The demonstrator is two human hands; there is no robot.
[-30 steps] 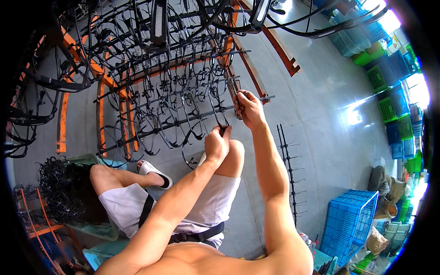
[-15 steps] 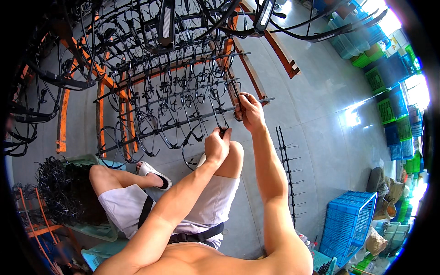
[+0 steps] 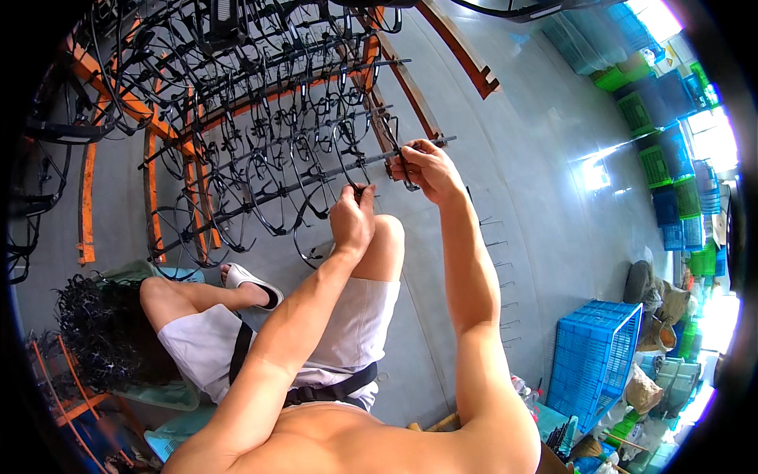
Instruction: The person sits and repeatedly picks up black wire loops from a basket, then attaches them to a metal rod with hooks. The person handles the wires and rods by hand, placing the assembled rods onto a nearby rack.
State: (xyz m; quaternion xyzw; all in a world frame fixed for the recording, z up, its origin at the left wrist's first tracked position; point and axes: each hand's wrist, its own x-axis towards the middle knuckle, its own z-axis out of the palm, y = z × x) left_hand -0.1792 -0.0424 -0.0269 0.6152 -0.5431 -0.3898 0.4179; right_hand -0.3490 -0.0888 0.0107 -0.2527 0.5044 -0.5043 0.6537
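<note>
Black, thin looped parts hang in rows from long dark rods on an orange rack (image 3: 85,205). My left hand (image 3: 353,223) is closed, thumb and forefinger pinching the lower end of one black looped part (image 3: 338,150) just below the nearest rod (image 3: 371,160). To its right, my right hand (image 3: 430,171) is closed on another slender black looped part (image 3: 397,130) close to that rod's right end. Its fingers cover the middle of that part, and I cannot tell whether it still touches the rod.
At the left lies a heap of black tangled parts (image 3: 91,336) over a pale teal bin (image 3: 170,391). A spiked rod (image 3: 491,243) rests on the floor, partly behind my right forearm. At the lower right stands a blue crate (image 3: 594,355); stacked green and blue crates (image 3: 654,166) line the right side.
The view has shifted, so the rack sits higher and further left. My right hand has moved slightly right along the rod; my left hand keeps its place below it.
</note>
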